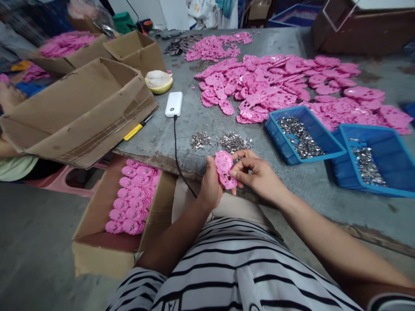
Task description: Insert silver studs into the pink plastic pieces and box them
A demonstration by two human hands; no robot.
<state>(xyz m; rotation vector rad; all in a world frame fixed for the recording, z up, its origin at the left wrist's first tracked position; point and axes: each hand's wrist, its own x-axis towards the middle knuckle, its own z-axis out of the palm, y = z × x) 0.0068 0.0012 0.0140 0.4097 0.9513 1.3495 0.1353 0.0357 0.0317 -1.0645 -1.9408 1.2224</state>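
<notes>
Now L hand [210,183] grips pink piece [223,162]; R hand [257,175] touches its lower end, grasp unclear; best w/ light pressure.

Small rounded pink plastic piece [224,163], held: smooth, faint sheen. Wide spread of loose pink plastic pieces [272,82]: glossy highlights. Pile of tiny silver metal bits [231,141]: bright, glinting. Open blue plastic tray [292,159]: smooth. Broad grey worktop [154,142]: dull, stained, rough-edged. Long brown cardboard box [81,95]: matt, creased. Black-striped pale shirt [240,259]: soft matt cloth.
</notes>
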